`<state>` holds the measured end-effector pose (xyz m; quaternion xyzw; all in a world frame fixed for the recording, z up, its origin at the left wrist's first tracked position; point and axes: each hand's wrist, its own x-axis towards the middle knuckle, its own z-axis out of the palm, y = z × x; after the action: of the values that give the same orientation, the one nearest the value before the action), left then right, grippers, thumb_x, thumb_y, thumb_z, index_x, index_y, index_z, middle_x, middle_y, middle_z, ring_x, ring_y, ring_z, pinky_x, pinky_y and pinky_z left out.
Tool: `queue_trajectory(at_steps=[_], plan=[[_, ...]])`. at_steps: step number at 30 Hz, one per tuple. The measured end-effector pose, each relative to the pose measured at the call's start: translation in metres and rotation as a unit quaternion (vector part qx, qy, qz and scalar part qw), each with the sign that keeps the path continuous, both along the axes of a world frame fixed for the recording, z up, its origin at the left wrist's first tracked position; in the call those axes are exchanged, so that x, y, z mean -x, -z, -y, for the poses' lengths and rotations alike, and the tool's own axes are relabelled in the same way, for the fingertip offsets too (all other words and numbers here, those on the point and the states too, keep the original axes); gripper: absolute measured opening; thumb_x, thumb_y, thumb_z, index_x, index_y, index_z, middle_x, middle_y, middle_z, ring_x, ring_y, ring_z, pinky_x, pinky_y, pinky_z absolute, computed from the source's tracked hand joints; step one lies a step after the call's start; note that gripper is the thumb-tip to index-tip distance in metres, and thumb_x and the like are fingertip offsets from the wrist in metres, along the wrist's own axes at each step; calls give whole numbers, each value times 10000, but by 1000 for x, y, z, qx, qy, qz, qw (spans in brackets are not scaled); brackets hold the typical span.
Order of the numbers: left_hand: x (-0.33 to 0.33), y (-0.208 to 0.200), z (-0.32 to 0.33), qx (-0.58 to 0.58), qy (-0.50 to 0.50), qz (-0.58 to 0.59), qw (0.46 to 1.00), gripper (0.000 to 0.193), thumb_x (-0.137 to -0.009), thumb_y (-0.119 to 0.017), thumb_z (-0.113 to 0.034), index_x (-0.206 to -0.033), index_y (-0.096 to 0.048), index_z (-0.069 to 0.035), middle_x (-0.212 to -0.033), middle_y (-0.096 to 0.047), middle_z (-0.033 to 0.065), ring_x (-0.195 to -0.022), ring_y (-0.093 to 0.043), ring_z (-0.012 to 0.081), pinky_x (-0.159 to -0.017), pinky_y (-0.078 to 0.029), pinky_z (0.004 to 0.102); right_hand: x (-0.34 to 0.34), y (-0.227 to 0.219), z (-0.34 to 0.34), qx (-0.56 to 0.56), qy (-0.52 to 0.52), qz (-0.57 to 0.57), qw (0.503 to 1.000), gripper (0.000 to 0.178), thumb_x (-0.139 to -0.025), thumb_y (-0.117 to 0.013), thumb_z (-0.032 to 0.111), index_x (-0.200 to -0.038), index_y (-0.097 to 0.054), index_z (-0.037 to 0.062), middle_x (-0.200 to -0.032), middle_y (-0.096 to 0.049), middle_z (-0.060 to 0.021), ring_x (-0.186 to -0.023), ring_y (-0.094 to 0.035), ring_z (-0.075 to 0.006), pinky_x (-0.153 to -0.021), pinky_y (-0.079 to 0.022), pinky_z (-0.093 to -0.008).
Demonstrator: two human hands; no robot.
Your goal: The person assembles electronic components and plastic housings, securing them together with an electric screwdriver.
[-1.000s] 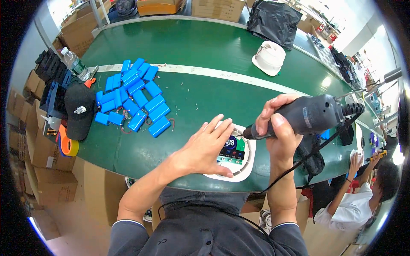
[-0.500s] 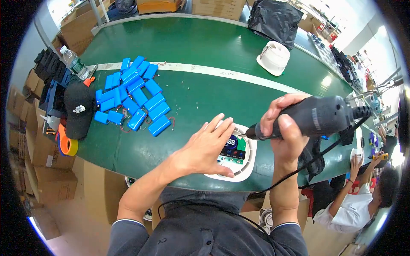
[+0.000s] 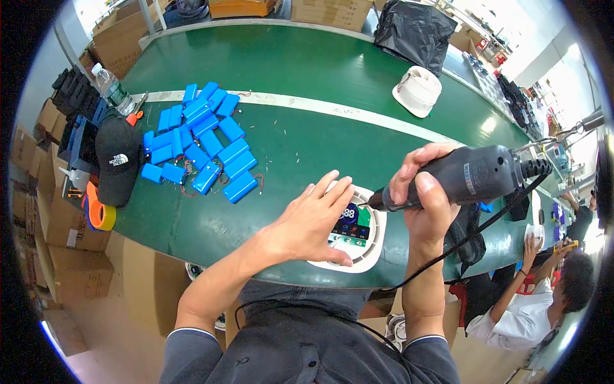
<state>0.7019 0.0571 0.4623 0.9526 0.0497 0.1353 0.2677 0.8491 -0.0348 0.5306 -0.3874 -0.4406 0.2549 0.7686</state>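
Note:
Near the front edge of the table lies a round white plastic housing (image 3: 372, 251) with a green circuit board (image 3: 350, 242) and a dark display panel inside. My left hand (image 3: 306, 225) lies flat across its left side, fingers stretched out and thumb on the lower rim. In my right hand (image 3: 425, 185) is a black corded electric screwdriver (image 3: 473, 174), held level with its tip pointing left. The tip meets the housing's upper right area, close to my left fingertips. Whether a screw sits under the tip is too small to tell.
Several blue battery packs (image 3: 208, 144) with thin wires lie in a pile to the left. Beyond them are a black cap (image 3: 118, 163), a water bottle (image 3: 114, 89) and tape rolls (image 3: 101, 208). A white housing (image 3: 419, 89) stands far right; a co-worker (image 3: 521, 313) sits at right.
The electric screwdriver has turned slightly in my right hand, its tip still at the housing. My left hand stays in place; the whole view has shifted a little.

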Motion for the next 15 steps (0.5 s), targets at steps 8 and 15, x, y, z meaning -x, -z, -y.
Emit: queue_trajectory(at_steps=[8, 15], plan=[[1, 2, -1, -3, -9, 1, 1000, 1041, -552, -749, -514, -1260, -307, 108, -1329, -310, 250, -1276, -231, 410, -1011, -287, 498, 7, -3, -5, 56, 29, 31, 997, 203, -761, -564, 69, -918, -447, 13, -701, -499, -113, -479, -471, -151, -452, -422, -272], [5, -3, 0, -5, -11, -7, 1000, 1086, -536, -746, -542, -1274, -287, 109, -1342, -293, 250, -1291, -203, 407, -1013, -274, 519, 12, -15, -12, 102, 58, 48, 992, 152, -765, -555, 48, -869, -445, 34, -658, -496, -97, -465, -473, -146, -441, -417, -260]])
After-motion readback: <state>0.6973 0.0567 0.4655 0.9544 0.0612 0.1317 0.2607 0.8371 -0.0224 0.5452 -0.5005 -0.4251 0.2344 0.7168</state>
